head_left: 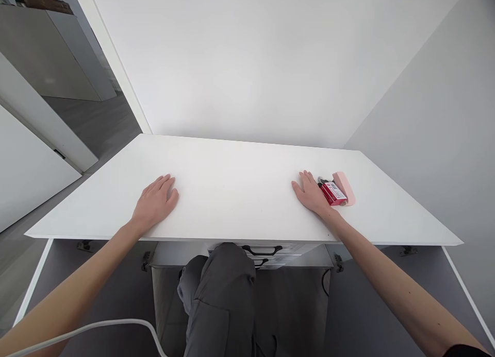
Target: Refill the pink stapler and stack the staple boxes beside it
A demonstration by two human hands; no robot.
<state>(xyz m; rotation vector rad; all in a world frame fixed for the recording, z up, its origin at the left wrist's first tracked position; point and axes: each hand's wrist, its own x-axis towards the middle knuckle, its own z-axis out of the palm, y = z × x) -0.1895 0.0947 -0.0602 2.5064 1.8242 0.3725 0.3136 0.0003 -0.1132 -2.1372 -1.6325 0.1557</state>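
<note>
Both my hands rest palm down on a white tabletop (232,192). On the left part of it lies my left hand (155,201), fingers stretched out and thumb apart, holding nothing. My right hand (310,193) lies flat to the right of the middle, its fingers spread and also without anything in them. Just right of that hand is a small red and white box (333,193), with a dark and metallic item I cannot make out at its far end. A pale pink item (345,187), its kind unclear, sits against the box's right side.
Below the front edge, two cabinet doors stand open on either side of my grey-trousered legs (222,300). Drawers with a black handle (262,251) show between them. A white cable (116,322) crosses the lower left. A white wall (247,63) rises behind the tabletop.
</note>
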